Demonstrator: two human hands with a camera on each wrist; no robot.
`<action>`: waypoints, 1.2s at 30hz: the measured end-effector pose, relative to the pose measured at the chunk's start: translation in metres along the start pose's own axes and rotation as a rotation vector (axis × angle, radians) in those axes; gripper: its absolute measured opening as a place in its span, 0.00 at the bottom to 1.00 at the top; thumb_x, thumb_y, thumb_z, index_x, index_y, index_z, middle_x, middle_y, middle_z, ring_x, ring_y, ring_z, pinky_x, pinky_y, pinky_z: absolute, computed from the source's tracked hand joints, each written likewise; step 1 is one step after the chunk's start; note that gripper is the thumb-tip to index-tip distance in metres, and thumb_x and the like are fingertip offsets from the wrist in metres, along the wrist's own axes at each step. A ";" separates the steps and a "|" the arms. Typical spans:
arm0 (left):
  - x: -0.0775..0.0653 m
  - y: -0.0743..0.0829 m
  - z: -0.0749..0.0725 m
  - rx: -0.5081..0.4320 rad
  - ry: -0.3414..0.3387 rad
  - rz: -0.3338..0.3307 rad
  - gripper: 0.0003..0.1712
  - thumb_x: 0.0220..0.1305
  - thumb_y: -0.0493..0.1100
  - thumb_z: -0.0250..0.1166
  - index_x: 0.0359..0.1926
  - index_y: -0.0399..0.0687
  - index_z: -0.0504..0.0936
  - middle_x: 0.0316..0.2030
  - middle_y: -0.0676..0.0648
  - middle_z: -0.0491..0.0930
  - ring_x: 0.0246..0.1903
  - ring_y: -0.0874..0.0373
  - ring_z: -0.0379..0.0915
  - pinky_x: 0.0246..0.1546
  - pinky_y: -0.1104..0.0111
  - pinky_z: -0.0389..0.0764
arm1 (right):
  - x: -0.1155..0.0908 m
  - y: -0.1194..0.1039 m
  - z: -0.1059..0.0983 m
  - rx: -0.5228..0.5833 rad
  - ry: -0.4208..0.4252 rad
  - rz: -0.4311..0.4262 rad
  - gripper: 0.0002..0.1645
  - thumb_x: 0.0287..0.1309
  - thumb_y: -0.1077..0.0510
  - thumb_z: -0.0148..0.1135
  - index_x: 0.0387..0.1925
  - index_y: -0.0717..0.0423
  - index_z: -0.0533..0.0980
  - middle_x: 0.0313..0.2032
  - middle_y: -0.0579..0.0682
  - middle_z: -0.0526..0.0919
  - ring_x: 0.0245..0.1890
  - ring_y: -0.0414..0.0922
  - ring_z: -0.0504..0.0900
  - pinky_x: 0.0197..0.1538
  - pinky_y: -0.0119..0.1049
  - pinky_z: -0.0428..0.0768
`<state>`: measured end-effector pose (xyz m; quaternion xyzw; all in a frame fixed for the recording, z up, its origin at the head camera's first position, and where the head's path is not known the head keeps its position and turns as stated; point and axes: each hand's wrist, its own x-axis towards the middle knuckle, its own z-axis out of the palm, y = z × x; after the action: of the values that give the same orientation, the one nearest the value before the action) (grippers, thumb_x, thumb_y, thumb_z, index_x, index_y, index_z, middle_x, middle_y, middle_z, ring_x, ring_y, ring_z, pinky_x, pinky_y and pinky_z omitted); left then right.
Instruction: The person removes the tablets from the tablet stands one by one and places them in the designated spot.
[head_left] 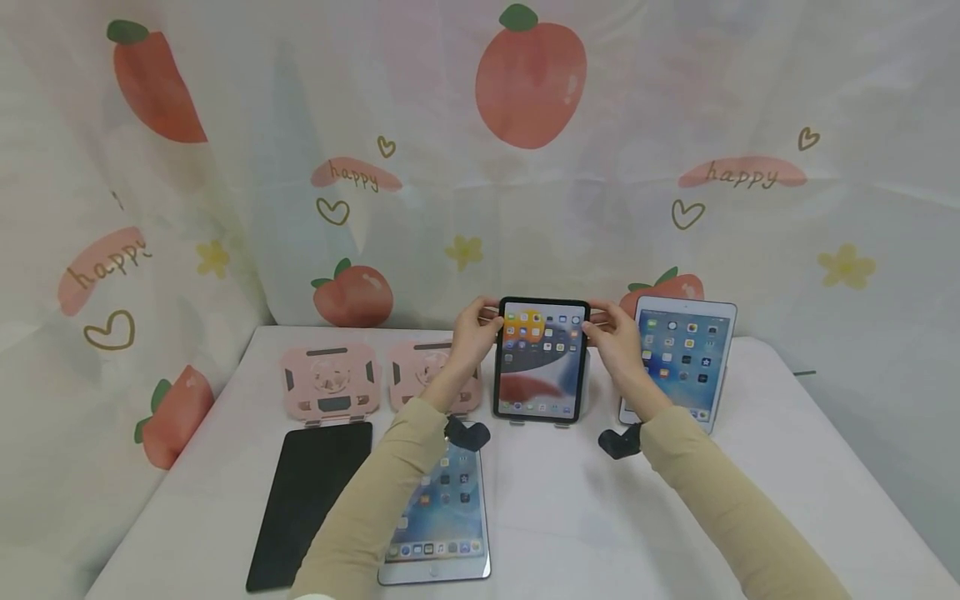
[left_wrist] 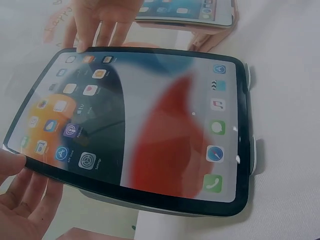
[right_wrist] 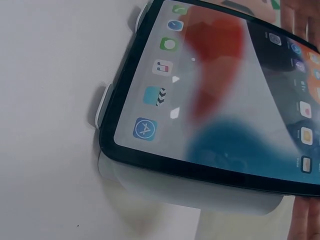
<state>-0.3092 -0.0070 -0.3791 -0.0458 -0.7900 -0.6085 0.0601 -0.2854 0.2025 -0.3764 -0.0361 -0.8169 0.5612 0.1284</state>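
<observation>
A black-framed tablet (head_left: 540, 358) with its screen lit stands upright, leaning back, at the rear middle of the table. Its lower edge sits against the small lips (left_wrist: 254, 155) of a stand, and a pale part of that stand (right_wrist: 200, 192) shows behind it in the right wrist view. My left hand (head_left: 476, 332) pinches the upper left edge, thumb at the front rim and fingers behind. At the upper right edge my right hand (head_left: 613, 337) pinches the same tablet in the same way. The fingertips behind it are partly hidden.
To the right, a white tablet (head_left: 686, 354) leans upright on a stand. Two pink stands (head_left: 330, 379) are on the left. In front of them lie a dark flat tablet-shaped slab (head_left: 311, 500) and a lit white tablet (head_left: 442, 517). A printed cloth (head_left: 570, 225) hangs behind the table.
</observation>
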 end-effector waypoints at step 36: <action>-0.032 0.007 -0.011 -0.012 -0.059 0.163 0.13 0.62 0.36 0.57 0.48 0.48 0.75 0.40 0.44 0.78 0.38 0.55 0.73 0.35 0.71 0.78 | -0.028 -0.004 -0.015 -0.026 0.015 -0.147 0.21 0.60 0.60 0.55 0.55 0.51 0.70 0.41 0.47 0.76 0.36 0.29 0.73 0.40 0.22 0.74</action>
<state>-0.2758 -0.0158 -0.3749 -0.1279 -0.7815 -0.6046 0.0859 -0.2545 0.2093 -0.3722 0.0182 -0.8235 0.5394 0.1747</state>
